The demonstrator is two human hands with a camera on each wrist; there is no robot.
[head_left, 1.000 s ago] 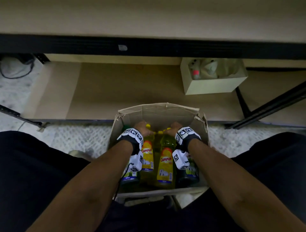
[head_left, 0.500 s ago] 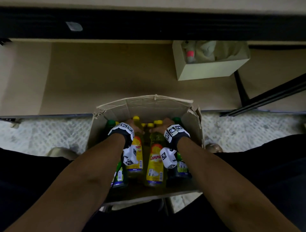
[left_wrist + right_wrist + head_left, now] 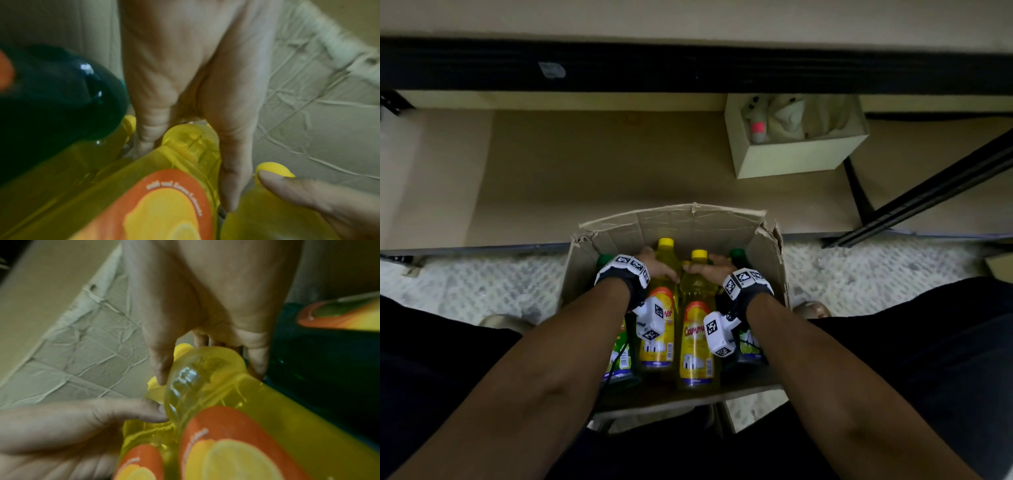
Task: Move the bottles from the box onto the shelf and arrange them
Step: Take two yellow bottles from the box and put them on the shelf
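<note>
Two yellow dish-soap bottles stand side by side in the middle of the open cardboard box point(image 3: 770, 246), each gripped at the shoulder, just under its cap. The left hand point(image 3: 657, 263) curls its fingers point(image 3: 232, 146) round the left yellow bottle point(image 3: 659, 308), thumb on the near side. The right hand point(image 3: 710, 269) wraps the right yellow bottle point(image 3: 697, 329) the same way, thumb point(image 3: 127, 408) pressed to the clear, ribbed neck. Both bottles are smooth translucent plastic filled with yellow liquid, with round yellow caps and glossy orange-and-yellow lemon labels. A dark green bottle point(image 3: 619, 356) stands just outside the left wrist, and another green bottle point(image 3: 748, 342) just outside the right one. The box walls are creased, torn at the rim. Beyond the hands lies the shelf point(image 3: 599, 171), a flat tan board under a black rail, carrying a small pale carton point(image 3: 791, 161) off to the right.
</note>
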